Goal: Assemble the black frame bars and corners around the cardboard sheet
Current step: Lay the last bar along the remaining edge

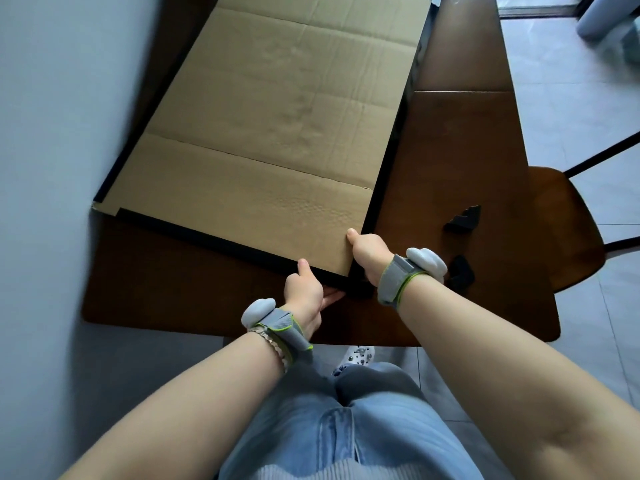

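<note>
Blue jeans closest of all, down at the bottom edge, with a pale studded shoe peeking out just past the knees. Far left, plain grey-blue wall. Next to it the brown wooden surface, and flat upon it the cardboard sheet, big and creased, slanting away up the view. Dark strip of a left bar just showing along the sheet's left edge, with the near left cardboard corner poking out bare beyond it. Along the near edge, the near bar, black, tight against the sheet from that corner down toward the hands.

Left hand: grey wrist strap with a white pod, thumb flat on top of the sheet's edge, fingers tucked beneath the near bar, pinching bar and sheet together. Just beside it, the dark near right corner of the frame, mostly hidden between the two hands, so no telling how the pieces meet there. Right hand: same kind of strap, thumb pressed on the sheet at its right edge, fingers curled down over the side around the right bar. That bar black too, up the sheet's right edge to the far end.

Further right, on bare wood and well apart from the sheet, a loose corner just beside the right wrist and a second loose corner a little farther up. Wooden chair at the surface's right side, then pale floor tiles.
</note>
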A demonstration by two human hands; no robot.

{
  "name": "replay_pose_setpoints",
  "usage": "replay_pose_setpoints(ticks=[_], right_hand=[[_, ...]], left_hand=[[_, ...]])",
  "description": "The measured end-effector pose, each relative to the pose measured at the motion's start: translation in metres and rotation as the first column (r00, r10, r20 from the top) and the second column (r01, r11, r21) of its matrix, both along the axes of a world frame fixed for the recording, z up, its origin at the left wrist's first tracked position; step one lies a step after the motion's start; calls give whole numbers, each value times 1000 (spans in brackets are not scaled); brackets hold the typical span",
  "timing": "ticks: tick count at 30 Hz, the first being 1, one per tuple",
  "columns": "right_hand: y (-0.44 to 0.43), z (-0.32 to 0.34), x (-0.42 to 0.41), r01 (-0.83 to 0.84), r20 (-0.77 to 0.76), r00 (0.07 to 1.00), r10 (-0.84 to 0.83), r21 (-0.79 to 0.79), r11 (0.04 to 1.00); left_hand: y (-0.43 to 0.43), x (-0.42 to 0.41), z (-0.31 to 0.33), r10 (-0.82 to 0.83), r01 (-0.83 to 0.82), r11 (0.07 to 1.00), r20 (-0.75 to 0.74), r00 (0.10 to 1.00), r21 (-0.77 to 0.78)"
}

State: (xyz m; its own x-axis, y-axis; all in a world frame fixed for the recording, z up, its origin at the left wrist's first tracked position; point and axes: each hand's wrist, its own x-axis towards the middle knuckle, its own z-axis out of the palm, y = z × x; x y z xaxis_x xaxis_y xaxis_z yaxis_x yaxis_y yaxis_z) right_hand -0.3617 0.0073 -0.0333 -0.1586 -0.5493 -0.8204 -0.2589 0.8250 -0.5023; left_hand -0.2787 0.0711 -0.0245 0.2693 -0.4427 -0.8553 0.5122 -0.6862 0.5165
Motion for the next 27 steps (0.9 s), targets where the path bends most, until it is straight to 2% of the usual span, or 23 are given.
replay_pose_setpoints(ticks=[8,18,27], right_hand=[[-2,8,3,13,104,994,-17,45,999],[-4,8,3,19,71,997,-21,29,999],[-6,0,-8,65,-5,998,-65,32,997]], left_hand=[[-11,33,0,94,-94,996,21,995,-13],[-14,32,-6,109,-110,994,83,991,12],[-15,17,-2,62,-62,996,-2,998,70]])
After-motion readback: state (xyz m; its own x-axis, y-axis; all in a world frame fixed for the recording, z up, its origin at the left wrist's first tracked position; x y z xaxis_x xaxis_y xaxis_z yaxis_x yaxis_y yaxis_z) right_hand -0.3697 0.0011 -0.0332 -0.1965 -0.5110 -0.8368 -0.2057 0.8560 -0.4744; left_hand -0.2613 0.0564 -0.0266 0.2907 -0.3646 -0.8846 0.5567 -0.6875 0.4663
